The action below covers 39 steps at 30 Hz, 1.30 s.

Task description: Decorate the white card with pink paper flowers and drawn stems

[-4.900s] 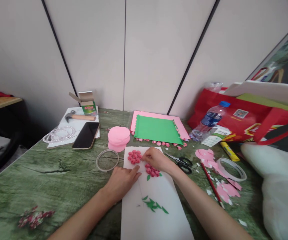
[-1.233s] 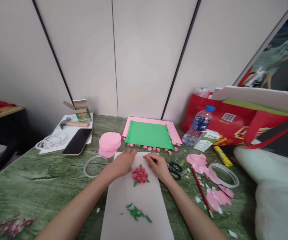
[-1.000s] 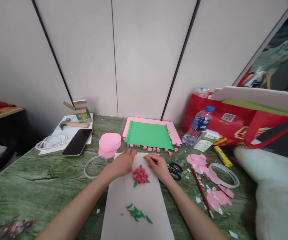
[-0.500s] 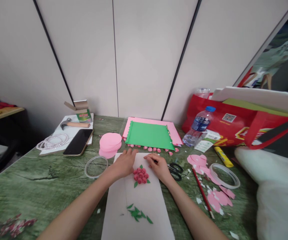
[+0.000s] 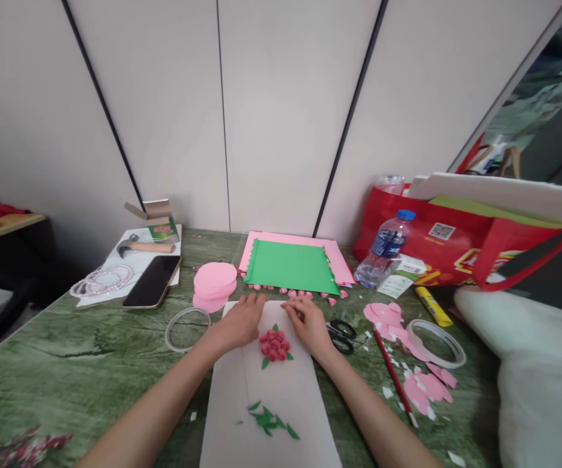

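Observation:
A long white sheet (image 5: 275, 390) lies before me with a cluster of pink-red paper roses (image 5: 274, 344) framed by a few green leaves. My left hand (image 5: 242, 322) rests flat on the sheet's upper left, fingers stretched out, just left of the roses. Over the upper right part, my right hand (image 5: 308, 325) has thumb and fingertips pinched together; anything between them is too small to make out. Several loose green paper leaves (image 5: 269, 419) lie lower on the sheet. Black-handled scissors (image 5: 342, 336) are just right of my right hand, partly hidden by it.
Behind the sheet lies green card (image 5: 290, 265) edged by small pink rolls. To the left are pink paper circles (image 5: 214, 283), a tape roll (image 5: 188, 329), a phone (image 5: 153, 281) and a hammer (image 5: 151, 247). Rightward: a pencil (image 5: 394, 376), glue stick (image 5: 433, 306), bottle (image 5: 385, 248) and red bag (image 5: 436, 240).
The view has shifted very slightly. Both hands stay in nearly the same place on the sheet, and the roses and leaves have not visibly moved.

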{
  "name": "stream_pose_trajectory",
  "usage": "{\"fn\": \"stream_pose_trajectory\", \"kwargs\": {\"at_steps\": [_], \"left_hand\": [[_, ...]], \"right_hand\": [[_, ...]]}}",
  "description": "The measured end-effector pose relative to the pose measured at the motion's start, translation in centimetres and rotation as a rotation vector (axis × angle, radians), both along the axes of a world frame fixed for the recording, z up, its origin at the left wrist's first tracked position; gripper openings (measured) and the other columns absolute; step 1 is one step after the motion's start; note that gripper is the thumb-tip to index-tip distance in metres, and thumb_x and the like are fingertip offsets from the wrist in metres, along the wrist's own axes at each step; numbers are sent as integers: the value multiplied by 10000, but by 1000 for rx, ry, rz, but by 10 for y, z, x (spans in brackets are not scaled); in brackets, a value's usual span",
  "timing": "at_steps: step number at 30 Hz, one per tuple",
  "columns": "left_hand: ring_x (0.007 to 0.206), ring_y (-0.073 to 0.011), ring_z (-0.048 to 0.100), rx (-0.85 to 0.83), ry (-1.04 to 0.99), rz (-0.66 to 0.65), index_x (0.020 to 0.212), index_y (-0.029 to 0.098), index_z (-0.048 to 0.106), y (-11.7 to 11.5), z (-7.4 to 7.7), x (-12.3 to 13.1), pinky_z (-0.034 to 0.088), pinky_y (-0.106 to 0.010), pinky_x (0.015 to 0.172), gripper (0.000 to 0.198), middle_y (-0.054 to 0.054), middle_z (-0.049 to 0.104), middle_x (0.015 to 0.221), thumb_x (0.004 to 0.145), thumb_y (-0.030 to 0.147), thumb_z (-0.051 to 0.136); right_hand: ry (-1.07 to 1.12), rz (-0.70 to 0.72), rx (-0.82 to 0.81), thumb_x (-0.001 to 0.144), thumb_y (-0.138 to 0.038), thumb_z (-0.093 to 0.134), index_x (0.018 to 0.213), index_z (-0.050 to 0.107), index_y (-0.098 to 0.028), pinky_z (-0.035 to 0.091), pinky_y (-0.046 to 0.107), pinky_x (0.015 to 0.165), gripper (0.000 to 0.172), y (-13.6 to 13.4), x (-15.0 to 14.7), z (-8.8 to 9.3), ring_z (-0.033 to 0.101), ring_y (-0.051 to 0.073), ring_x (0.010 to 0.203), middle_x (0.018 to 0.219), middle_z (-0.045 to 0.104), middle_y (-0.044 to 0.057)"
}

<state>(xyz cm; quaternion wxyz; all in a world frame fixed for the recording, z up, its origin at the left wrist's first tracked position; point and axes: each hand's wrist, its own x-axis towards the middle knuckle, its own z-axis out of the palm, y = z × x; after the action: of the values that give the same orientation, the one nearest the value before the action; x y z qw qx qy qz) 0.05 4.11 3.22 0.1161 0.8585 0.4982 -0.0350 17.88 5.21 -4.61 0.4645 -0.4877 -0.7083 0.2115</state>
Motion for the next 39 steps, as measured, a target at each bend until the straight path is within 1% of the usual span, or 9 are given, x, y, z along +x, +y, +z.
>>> {"fn": "stream_pose_trajectory", "kwargs": {"at_steps": [4,8,12,18,26,29,34,37,39], "left_hand": [[1067,-282,466,2,17,7,1200,118,385,0,1,1,397,-401,888,565,-143,466,1189,657,-9,479],[1077,-292,466,7,25,18,1192,105,391,-3,5,3,387,-416,901,565,-151,487,1163,647,-27,463],[1064,-291,478,2,28,4,1188,120,394,-4,7,2,406,-401,878,565,-146,490,1160,645,-18,473],[1037,-293,489,8,31,3,1115,114,440,-3,5,-1,417,-400,844,487,-157,496,1142,650,-29,448],[1090,-319,465,6,20,-1,1197,82,396,-1,0,-3,395,-412,881,536,-192,474,1195,674,-18,462],[1062,-323,483,4,13,8,1201,76,398,0,1,-2,405,-420,861,551,-197,485,1178,663,-17,471],[1043,-314,497,0,-16,18,1198,112,415,-1,4,-1,410,-424,852,573,-171,503,1155,646,-30,474],[1038,-309,502,-11,-51,23,1193,123,422,0,4,-1,407,-431,848,541,-171,510,1140,674,-34,432],[1053,-314,496,-20,-87,21,1202,125,413,2,2,-4,401,-439,853,523,-177,503,1159,697,-9,425]], "right_hand": [[-422,-35,113,840,-146,450,965,682,-161,423,410,878,264,10,-7,22,490,262,1029,1068,593,124],[-775,-11,19,878,-131,388,1118,629,-177,316,487,983,343,22,-19,40,312,322,1260,1280,514,102],[-928,-18,-91,881,-72,313,1143,606,-166,218,564,1017,404,26,-30,43,263,321,1315,1319,488,124],[-912,-60,-101,835,-20,333,1175,569,-137,247,548,1008,429,35,-31,48,333,293,1286,1282,518,152],[-802,-196,-12,862,-45,303,1251,485,-87,316,501,958,432,71,-12,99,361,326,1218,1385,396,165],[-774,-112,-4,845,-30,333,1236,505,-95,345,441,959,432,80,-14,93,410,290,1196,1367,423,159],[-682,48,-40,779,16,427,1046,625,-75,406,287,916,344,89,-14,63,537,197,1099,1225,554,162],[-574,70,-33,809,-39,454,995,638,-91,425,296,891,268,80,-11,58,568,190,1042,1166,585,151],[-505,119,-37,824,-101,486,939,651,-114,467,273,802,201,65,-11,58,610,172,915,1032,644,111]]}}
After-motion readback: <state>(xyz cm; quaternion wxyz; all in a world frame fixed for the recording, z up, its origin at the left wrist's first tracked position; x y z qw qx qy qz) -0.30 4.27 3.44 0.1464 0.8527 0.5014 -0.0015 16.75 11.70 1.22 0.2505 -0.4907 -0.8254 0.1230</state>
